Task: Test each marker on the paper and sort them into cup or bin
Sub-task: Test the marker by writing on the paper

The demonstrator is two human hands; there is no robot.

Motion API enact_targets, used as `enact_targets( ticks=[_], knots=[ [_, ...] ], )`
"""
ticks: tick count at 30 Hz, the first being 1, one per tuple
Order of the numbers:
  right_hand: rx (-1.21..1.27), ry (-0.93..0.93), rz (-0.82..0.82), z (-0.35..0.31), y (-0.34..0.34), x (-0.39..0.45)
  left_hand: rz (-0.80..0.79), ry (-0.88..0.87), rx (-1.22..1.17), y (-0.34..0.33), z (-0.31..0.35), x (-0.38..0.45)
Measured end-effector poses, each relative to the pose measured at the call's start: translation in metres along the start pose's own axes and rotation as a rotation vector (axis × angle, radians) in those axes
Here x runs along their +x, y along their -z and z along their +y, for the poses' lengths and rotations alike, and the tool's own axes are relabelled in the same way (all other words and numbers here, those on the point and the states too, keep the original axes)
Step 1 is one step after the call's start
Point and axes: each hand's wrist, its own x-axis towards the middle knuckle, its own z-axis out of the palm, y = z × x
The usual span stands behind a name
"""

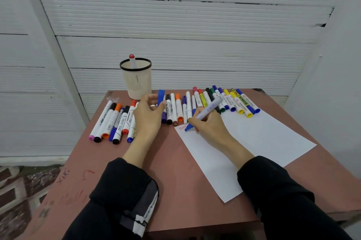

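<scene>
While one red marker is stood in the cup | blue marker is gripped by right hand, tip on paper | cap pinched in left hand | rows beyond both grips untested | bin unseen

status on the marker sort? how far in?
Early. Done: one red-capped marker stands in the cup, and red writing is on the paper. In hand: right hand presses a blue marker to the paper; left hand holds its blue cap. Left: two rows of markers on the table. No bin visible.
</scene>
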Motion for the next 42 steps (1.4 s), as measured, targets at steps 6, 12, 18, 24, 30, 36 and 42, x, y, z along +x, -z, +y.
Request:
enact_targets(
  ticks=[6,12,18,24,30,36,42],
  knots=[
    [-0.039,-0.012,-0.016,0.001,0.000,0.000,-0.008,-0.025,0.022,0.000,0.001,-0.002],
    [-0.003,-0.021,-0.003,-0.001,0.002,-0.001,-0.021,-0.025,0.024,0.000,0.000,-0.002],
    [0.014,-0.048,-0.008,-0.002,0.001,0.000,-0.024,-0.032,0.037,0.000,0.000,-0.002],
    [-0.018,-0.033,0.014,-0.002,0.002,-0.001,-0.028,-0.037,0.044,-0.001,0.001,-0.002],
    [-0.029,-0.019,0.015,-0.002,0.001,-0.002,-0.035,-0.033,0.042,0.000,0.002,-0.003],
    [0.090,0.059,0.102,-0.002,0.004,0.001,-0.065,-0.038,0.047,0.001,0.002,-0.003],
    [0.306,0.083,0.216,-0.009,0.018,0.002,-0.075,-0.040,0.068,0.001,0.002,-0.002]
  ],
)
